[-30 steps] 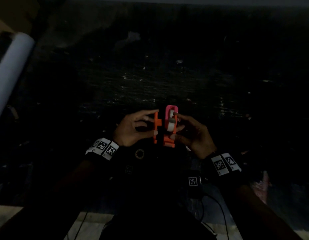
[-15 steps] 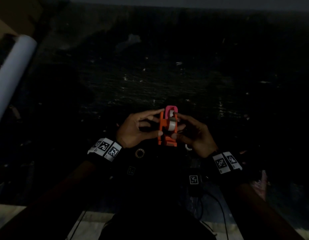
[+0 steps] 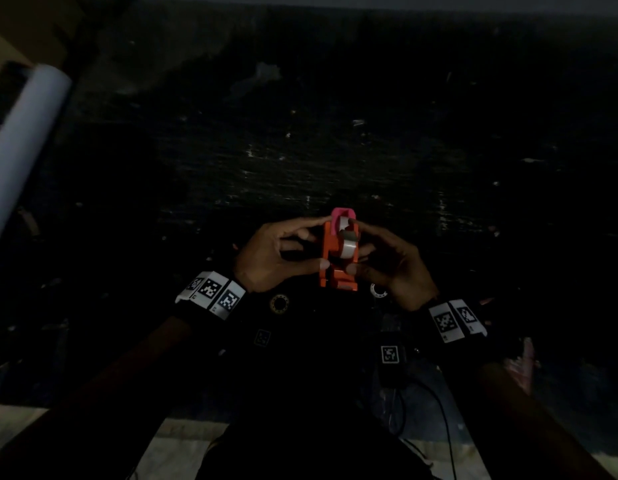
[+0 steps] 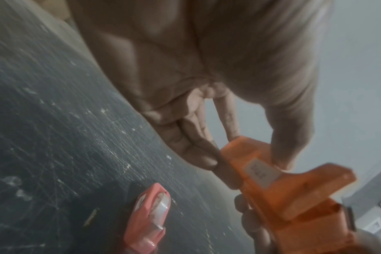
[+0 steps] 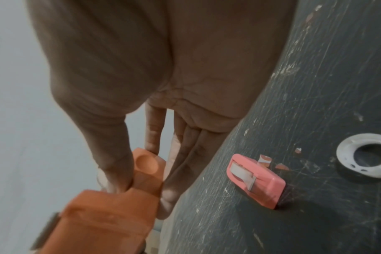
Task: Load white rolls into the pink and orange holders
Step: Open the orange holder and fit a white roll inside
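Observation:
Both hands hold the orange holder (image 3: 326,261) upright just above the dark table, with a white roll (image 3: 349,244) seated in it. My left hand (image 3: 314,242) pinches its left side between thumb and fingers; the left wrist view shows that left hand (image 4: 246,154) on the orange holder (image 4: 272,185). My right hand (image 3: 364,249) grips the right side. In the right wrist view the right hand (image 5: 141,185) pinches the orange holder (image 5: 146,168). The pink holder (image 3: 342,216) lies on the table behind, a roll inside; the pink holder (image 5: 257,175) is untouched.
A long white paper tube (image 3: 20,150) lies at the far left. A white ring (image 5: 365,154) and small pink scraps (image 5: 265,159) sit near the pink holder. A dark ring (image 3: 279,303) lies by my left wrist. Cables (image 3: 422,393) trail at the table's near edge.
The loose orange side piece in my left hand has moved right and closed against the half holding the roll. Both hands stay in place.

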{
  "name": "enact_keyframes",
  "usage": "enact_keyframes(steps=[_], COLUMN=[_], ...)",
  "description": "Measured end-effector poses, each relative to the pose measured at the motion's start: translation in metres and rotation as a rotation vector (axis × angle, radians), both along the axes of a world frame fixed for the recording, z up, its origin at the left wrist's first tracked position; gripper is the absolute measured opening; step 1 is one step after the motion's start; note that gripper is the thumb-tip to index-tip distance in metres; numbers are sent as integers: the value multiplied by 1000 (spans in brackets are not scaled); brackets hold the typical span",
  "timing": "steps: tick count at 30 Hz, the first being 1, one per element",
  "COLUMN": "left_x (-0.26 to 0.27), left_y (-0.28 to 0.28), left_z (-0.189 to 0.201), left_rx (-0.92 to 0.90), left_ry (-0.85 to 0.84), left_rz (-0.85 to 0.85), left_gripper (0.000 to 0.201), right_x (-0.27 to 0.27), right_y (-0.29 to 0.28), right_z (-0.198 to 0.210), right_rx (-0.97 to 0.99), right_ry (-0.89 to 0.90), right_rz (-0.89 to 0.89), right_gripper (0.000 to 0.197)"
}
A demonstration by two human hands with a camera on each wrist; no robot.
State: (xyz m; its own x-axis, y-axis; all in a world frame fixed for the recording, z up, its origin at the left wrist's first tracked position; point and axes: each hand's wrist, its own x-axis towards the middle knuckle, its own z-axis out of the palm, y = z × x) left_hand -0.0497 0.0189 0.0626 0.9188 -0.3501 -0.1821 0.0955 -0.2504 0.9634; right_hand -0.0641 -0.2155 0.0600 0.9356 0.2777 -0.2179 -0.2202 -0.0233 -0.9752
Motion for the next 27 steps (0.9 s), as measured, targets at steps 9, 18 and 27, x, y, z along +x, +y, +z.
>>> enact_keyframes(steps=[9, 18, 27], left_x=[3, 4, 6], left_y=[-5, -11, -9], left_z=[3, 0, -3], left_rx=[-23, -8, -10], left_ry=[-17, -18, 0], left_rz=[-30, -7, -1], left_gripper=[70, 70, 70], right_x=[-2, 0, 2], right_y=[1, 2, 3], right_z=[1, -2, -3], right_rx=[22, 13, 9], right_ry=[1, -8, 0], right_rz=[-8, -23, -9], right_gripper=[69, 70, 69])
